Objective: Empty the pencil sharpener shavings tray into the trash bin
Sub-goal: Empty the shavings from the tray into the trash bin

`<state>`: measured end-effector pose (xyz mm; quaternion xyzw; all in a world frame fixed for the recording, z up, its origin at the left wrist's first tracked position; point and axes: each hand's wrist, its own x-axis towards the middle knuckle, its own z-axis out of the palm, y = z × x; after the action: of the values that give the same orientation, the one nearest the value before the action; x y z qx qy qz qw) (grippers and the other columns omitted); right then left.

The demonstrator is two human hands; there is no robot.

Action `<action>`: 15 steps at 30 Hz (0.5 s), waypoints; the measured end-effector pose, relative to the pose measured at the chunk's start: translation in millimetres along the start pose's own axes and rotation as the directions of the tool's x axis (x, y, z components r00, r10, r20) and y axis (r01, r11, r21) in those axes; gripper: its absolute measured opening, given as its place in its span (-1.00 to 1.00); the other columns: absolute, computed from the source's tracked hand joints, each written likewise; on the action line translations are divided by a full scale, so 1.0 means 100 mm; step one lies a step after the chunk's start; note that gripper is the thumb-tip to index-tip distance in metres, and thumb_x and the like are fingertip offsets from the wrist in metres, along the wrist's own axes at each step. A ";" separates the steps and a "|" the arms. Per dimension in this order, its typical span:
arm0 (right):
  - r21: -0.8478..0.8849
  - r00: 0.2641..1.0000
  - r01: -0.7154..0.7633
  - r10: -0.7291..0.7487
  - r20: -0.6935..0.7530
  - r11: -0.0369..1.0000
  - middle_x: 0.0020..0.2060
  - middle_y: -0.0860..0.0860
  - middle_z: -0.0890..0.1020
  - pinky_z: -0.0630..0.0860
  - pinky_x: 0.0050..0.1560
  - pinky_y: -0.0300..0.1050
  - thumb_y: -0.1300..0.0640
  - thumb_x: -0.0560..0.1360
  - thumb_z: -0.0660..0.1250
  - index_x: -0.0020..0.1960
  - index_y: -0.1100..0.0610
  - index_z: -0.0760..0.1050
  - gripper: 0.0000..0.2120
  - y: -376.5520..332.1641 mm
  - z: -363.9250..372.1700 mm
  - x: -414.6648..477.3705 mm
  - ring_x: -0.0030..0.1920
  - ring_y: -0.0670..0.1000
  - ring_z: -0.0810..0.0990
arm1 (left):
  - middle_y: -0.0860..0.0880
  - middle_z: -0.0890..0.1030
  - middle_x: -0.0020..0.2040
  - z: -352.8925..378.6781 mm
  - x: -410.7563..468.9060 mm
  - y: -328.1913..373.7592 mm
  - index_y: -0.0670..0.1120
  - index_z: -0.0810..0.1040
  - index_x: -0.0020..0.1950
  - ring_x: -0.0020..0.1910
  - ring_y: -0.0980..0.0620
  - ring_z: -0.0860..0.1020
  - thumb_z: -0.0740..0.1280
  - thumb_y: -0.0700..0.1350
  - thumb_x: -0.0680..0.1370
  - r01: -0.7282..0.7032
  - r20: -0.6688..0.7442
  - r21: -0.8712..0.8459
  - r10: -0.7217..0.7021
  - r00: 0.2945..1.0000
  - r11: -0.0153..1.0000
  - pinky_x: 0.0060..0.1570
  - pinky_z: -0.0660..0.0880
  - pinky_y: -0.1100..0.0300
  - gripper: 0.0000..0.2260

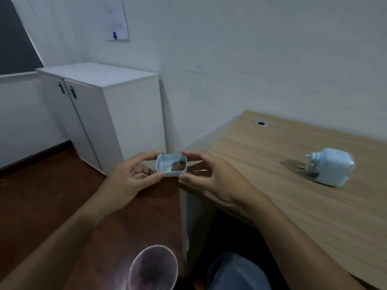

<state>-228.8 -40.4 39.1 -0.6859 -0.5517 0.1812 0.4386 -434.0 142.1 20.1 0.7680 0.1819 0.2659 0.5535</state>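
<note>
Shavings tray (170,165) held in the air just off the bench's (293,195) left edge, open side up, roughly level. Left hand (125,181) pinches its left end between thumb and fingers; right hand (211,181) does the same on the right end, fingertips only, palms off it. Small clump of brown shavings (178,165) sits against the tray's right wall; the left half looks bare. Sharpener body (328,166) lies on its side on the bench toward the right, well apart from the tray. Trash bin (154,268), a round rim with dark contents, is low in view, near the person's knees and well below the tray, not beneath it. Risks as I judge them: the tray is light and gripped only at the tips, so a tilt toward the right wall on the way down would spill shavings onto the wooden floor (52,195) before reaching the bin. Tipping from height could scatter the light flakes past the narrow rim. A fingertip slip would drop tray and contents together. The sharpener looks stable where it lies.
</note>
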 end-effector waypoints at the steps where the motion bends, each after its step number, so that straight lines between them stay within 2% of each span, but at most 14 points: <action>1: 0.028 1.000 0.007 -0.007 -0.004 1.000 0.39 -0.11 0.70 0.71 0.35 -0.04 0.02 0.59 0.60 0.61 0.00 0.52 -0.38 0.01 0.13 0.05 0.28 -0.14 0.76 | -0.33 0.72 -0.08 -0.08 -0.06 -0.04 0.13 0.65 0.42 -0.08 -0.06 0.69 0.56 -0.18 0.56 0.008 -0.016 0.005 -0.008 1.000 1.000 0.00 0.59 0.20 -0.54; 5: 0.066 0.999 0.034 -0.033 -0.016 0.997 0.31 -0.04 0.75 0.70 0.35 0.03 0.10 0.61 0.59 0.56 0.07 0.56 -0.46 0.06 0.60 0.21 0.20 -0.02 0.79 | -0.34 0.75 -0.08 -0.33 -0.28 -0.25 0.08 0.63 0.46 -0.09 0.04 0.73 0.56 -0.19 0.55 0.049 -0.087 0.012 -0.048 0.995 0.999 0.01 0.63 0.28 -0.51; 8: 0.051 0.998 0.064 -0.063 -0.014 0.997 0.32 -0.06 0.74 0.69 0.35 -0.08 0.09 0.62 0.57 0.57 0.04 0.56 -0.46 0.06 0.92 0.25 0.22 -0.09 0.77 | -0.40 0.72 -0.04 -0.44 -0.45 -0.49 0.01 0.62 0.47 -0.11 0.06 0.71 0.56 -0.21 0.54 0.057 -0.138 0.005 -0.055 0.989 0.998 0.07 0.62 0.28 -0.50; 11: 0.025 0.999 0.039 -0.039 0.021 0.999 0.36 -0.10 0.72 0.68 0.33 -0.22 0.09 0.65 0.54 0.61 0.01 0.51 -0.44 0.10 1.25 0.19 0.26 -0.14 0.74 | -0.32 0.77 -0.06 -0.52 -0.64 -0.74 -0.03 0.60 0.52 -0.08 0.04 0.73 0.57 -0.21 0.56 0.074 -0.182 0.068 -0.060 0.982 0.995 0.12 0.61 0.25 -0.48; 13: 0.065 0.999 -0.008 0.005 0.045 0.998 0.30 -0.12 0.74 0.68 0.25 -0.27 0.10 0.65 0.54 0.61 -0.01 0.50 -0.44 0.20 1.46 0.14 0.20 -0.16 0.75 | -0.27 0.77 0.00 -0.56 -0.76 -0.90 -0.01 0.61 0.51 -0.06 -0.07 0.77 0.57 -0.20 0.56 0.091 -0.192 0.076 -0.075 0.978 0.993 0.14 0.62 0.13 -0.49; 15: 0.112 0.995 -0.066 0.057 0.080 0.991 0.24 -0.13 0.77 0.68 0.16 -0.30 0.09 0.65 0.54 0.60 -0.06 0.51 -0.44 0.37 1.65 0.08 0.14 -0.17 0.76 | -0.13 0.77 0.06 -0.57 -0.86 -1.09 0.04 0.62 0.49 -0.05 -0.14 0.75 0.58 -0.18 0.56 0.128 -0.188 0.099 -0.108 0.976 0.987 0.11 0.62 0.10 -0.50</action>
<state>-324.8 32.7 -79.5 -0.6687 -0.5355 0.2522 0.4500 -535.9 170.6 -86.7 0.7577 0.2912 0.2912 0.5062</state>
